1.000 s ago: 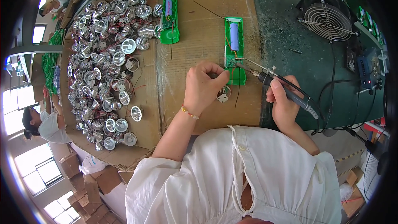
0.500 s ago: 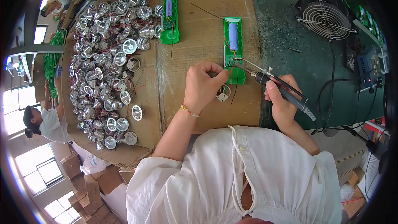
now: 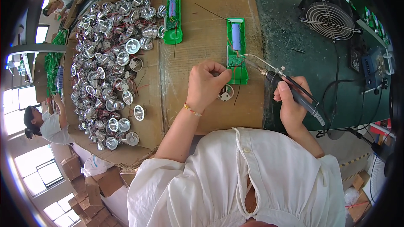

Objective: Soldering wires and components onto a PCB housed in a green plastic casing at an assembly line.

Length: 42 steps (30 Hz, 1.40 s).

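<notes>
A green lamp housing (image 3: 240,77) lies upright on the cardboard, holding a purple cylindrical battery (image 3: 236,38) and a small green circuit board (image 3: 235,61). At its left edge, my left hand (image 3: 207,80) is closed in a pinch on a thin red wire that leads to the board. Just below those fingertips sits a silver reflector (image 3: 226,93), partly covered by the hand. My right hand (image 3: 293,103) grips a black soldering iron (image 3: 290,92) with a thin metal feed tube. The iron's tip points at the board's right side, slightly apart from it.
Many silver reflectors with wires (image 3: 113,67) fill a cardboard tray at left. A second green housing (image 3: 173,35) lies beside them. A black fan (image 3: 330,19) stands at far right, near a blue control box (image 3: 373,69) and trailing cables. A co-worker (image 3: 46,122) sits at far left.
My right hand has drawn the soldering iron slightly right, its tip backing away from the board. My left hand stays nearly still. The co-worker's arm has moved at left.
</notes>
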Each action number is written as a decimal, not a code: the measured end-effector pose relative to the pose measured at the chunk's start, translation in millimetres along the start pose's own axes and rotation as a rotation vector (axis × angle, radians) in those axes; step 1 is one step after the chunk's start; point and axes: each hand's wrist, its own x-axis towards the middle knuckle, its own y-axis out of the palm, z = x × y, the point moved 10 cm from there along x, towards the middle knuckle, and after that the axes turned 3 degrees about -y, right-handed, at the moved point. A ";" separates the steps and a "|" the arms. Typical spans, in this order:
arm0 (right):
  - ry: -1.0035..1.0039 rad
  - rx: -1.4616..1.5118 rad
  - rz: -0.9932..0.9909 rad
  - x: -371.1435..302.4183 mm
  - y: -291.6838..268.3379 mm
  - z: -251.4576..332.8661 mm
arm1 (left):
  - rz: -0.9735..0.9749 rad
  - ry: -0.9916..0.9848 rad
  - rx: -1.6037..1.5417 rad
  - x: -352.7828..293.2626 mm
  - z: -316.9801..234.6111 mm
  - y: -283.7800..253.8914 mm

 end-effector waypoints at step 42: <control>0.063 -0.051 -0.184 12.4 -45.1 -15.7 | -0.172 0.323 1.166 101.8 -88.4 -24.6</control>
